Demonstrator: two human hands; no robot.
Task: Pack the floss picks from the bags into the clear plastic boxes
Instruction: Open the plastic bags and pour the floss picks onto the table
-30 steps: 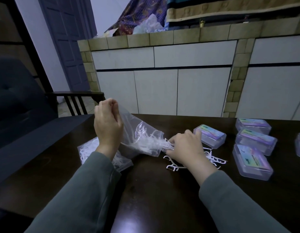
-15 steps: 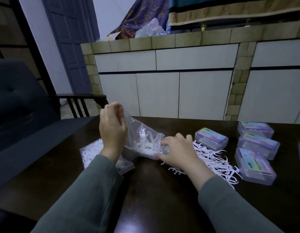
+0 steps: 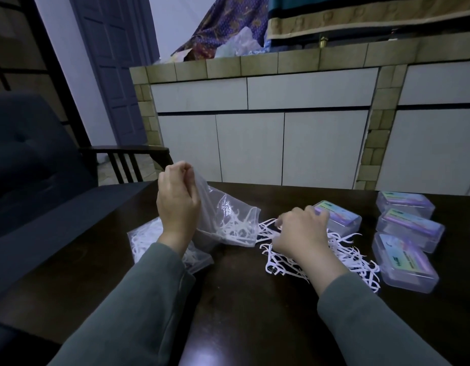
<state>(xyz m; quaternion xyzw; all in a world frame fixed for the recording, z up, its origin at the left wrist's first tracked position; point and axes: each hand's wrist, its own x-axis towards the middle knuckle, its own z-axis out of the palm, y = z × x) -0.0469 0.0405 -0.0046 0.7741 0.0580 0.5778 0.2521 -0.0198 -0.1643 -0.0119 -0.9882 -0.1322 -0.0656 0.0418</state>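
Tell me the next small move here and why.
Probably tip the bag further: the left hand pinches its raised corner and picks still sit inside near the mouth, while the right hand rests on the floss picks already spilled on the table. The boxes look closed.

Dim interior under cool, bluish light. Near foreground: a dark brown wooden table (image 3: 241, 299) with a glossy top. Left: a dark upholstered armchair (image 3: 28, 159) with a dark wooden slatted armrest (image 3: 125, 151). Far side: a built-in counter (image 3: 294, 62) edged in beige-olive square tiles, fronted by flat white cabinet panels (image 3: 281, 146). On the counter lie patterned purple cloth (image 3: 228, 25), a teal cloth with a tan border (image 3: 360, 19) and crumpled pale plastic (image 3: 239, 43). Far left: a grey-blue panelled door (image 3: 115, 64) set in a pale wall (image 3: 70, 75).
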